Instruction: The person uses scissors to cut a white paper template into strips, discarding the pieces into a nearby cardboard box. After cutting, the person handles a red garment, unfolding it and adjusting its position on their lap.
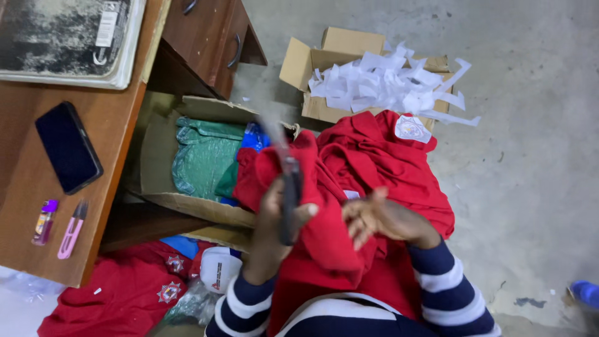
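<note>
Fingers of my left hand (274, 215) are wrapped tight round a dark, slim tool (289, 200), its blurred tip pointing up over the red garment (337, 243) lying in my lap; I cannot tell what kind of tool it is. My right hand (380, 218) rests on the same red cloth just right of the tool, fingers loosely spread and slightly curled, pinching nothing that I can see. I judge I am mid-way through working on this one piece, tool raised and cloth steadied; the next move would call for a firm hold on the fabric with the right hand and a careful aim of the tip.

Beyond the garment lies a heap of more red clothing (380, 156). Past that heap sits a cardboard box (312, 62) full of white paper strips (387, 81). Left of the garment is another open carton (156, 162) with a green bag (203, 156) in it, and further left the wooden bench (25, 187) with a phone (67, 147), a lighter (45, 221) and pink snips (72, 229).
</note>
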